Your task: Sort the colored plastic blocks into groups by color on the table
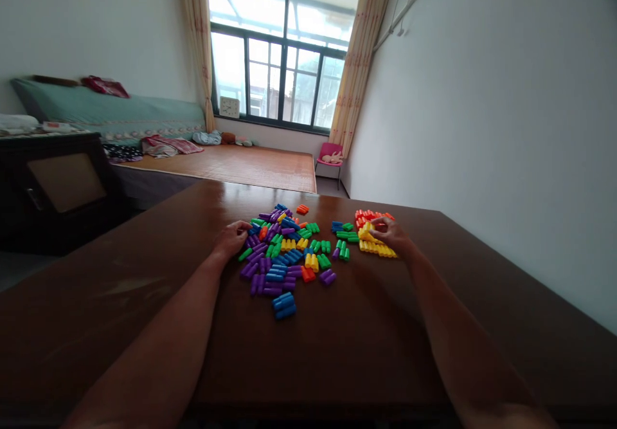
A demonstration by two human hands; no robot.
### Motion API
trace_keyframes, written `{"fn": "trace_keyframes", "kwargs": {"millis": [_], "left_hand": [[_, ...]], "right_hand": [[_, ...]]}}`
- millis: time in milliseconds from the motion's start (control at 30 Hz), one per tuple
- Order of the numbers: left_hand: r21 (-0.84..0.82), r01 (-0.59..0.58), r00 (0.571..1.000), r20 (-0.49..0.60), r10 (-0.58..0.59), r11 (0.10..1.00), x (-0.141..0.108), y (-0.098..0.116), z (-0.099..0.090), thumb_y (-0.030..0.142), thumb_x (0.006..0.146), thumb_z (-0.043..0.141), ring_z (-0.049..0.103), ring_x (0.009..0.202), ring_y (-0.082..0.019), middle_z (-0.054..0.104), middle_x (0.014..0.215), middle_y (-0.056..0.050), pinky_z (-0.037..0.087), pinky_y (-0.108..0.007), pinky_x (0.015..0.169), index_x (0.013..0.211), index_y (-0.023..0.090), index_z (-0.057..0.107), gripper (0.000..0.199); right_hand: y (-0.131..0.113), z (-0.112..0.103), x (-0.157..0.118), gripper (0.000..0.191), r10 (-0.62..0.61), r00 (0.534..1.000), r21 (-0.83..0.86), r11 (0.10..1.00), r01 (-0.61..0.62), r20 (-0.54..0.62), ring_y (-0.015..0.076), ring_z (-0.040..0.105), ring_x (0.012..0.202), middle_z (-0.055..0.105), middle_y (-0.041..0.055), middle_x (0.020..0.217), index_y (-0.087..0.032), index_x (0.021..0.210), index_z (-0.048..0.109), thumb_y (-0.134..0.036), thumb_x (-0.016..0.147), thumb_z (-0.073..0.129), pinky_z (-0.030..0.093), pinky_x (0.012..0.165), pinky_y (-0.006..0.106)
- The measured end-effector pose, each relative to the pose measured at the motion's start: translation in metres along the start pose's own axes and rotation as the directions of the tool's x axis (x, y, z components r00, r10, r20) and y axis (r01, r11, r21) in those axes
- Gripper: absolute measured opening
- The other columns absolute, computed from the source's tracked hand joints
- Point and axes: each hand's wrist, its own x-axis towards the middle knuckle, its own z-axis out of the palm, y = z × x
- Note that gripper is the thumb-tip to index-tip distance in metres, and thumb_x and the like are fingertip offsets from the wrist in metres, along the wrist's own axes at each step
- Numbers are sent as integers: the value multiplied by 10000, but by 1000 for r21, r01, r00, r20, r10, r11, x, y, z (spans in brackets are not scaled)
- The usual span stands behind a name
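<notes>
My right hand [389,233] pinches a yellow plastic block [366,231] made of joined tubes. It holds the block just above a row of yellow blocks [378,249] on the right of the table. Red-orange blocks [369,217] are lined up right behind that row. At the left edge of a loose heap of purple, blue, green, yellow and orange blocks [274,249], my left hand [234,237] has its fingers curled together. Its fingertips meet a blue block [254,228]; whether they grip it is hard to see.
Green blocks [346,236] lie between the heap and the yellow row. A pair of blue blocks [284,307] sits nearest me, and an orange block [302,209] lies behind the heap. Beyond the dark table [337,352] are a bed [250,162] and a pink chair [329,154].
</notes>
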Motion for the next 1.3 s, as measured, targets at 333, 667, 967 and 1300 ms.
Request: {"fn": "trace_keyframes", "kwargs": {"millis": [333, 667, 967, 1300], "left_hand": [[24, -26, 1000, -9, 26, 999, 1, -3, 0, 279, 786, 538, 659, 803, -177, 738, 955, -27, 476, -237, 662, 1030, 219, 731, 316], [-6, -15, 1000, -1, 15, 1000, 0, -3, 1, 276, 792, 547, 665, 803, -180, 736, 915, -24, 493, -243, 678, 1020, 221, 722, 293], [-9, 24, 1000, -12, -24, 1000, -6, 7, 0, 224, 797, 554, 676, 858, -199, 747, 948, -41, 503, -276, 743, 997, 221, 737, 270], [2, 46, 999, -12, -46, 999, -10, 10, -1, 233, 804, 578, 677, 918, -214, 748, 1010, -27, 498, -288, 764, 996, 252, 735, 249]], "right_hand": [[33, 0, -7, 386, -2, 998, -50, 999, 6, 65, 215, 684, 901, 719, 74, 939, -180, 880, 639, -443, 633, 776, 558, 798, 344], [44, -10, -9, 261, 31, 997, -201, 980, -17, 71, 172, 663, 737, 717, 34, 817, -195, 861, 660, -302, 643, 755, 540, 652, 278], [-18, 51, -20, 263, -268, 958, -268, 920, 285, 100, 184, 642, 751, 701, 48, 826, -194, 879, 648, -438, 860, 551, 504, 709, 308], [-106, 200, 5, 278, -290, 757, -489, 618, 616, 586, 247, 633, 961, 698, 105, 1038, -195, 1020, 702, -383, 817, 672, 482, 840, 339]]}}
